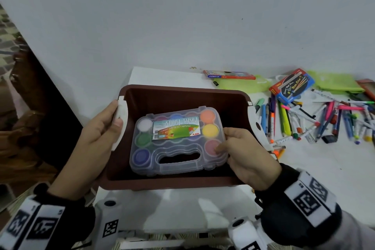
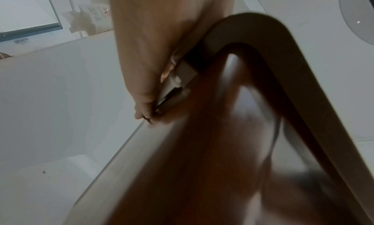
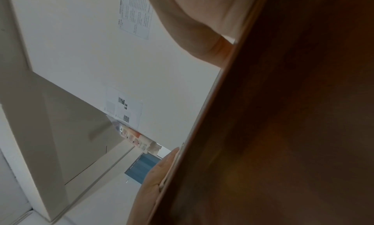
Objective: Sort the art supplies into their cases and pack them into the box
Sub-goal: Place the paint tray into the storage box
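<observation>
A brown plastic box [image 1: 182,89] with white side handles stands on the white table [image 1: 316,170]. My left hand [image 1: 113,123] grips its left handle [image 1: 121,126], thumb on top; the left wrist view shows the same hand [image 2: 149,90] against the box rim [image 2: 253,25]. Inside the box, tilted, is a clear poster paint case [image 1: 176,140] with coloured pots and a carry slot. My right hand [image 1: 228,145] holds the case's right end, thumb on the lid. In the right wrist view, the right hand [image 3: 194,28] shows beside a brown box wall [image 3: 293,116].
Loose markers, pens and pencils [image 1: 316,119] lie scattered right of the box. Behind them are a blue and red brush pack [image 1: 292,86], a flat Staedtler box [image 1: 229,74] and green pouches [image 1: 336,84]. Dark wooden furniture [image 1: 30,111] stands at the left.
</observation>
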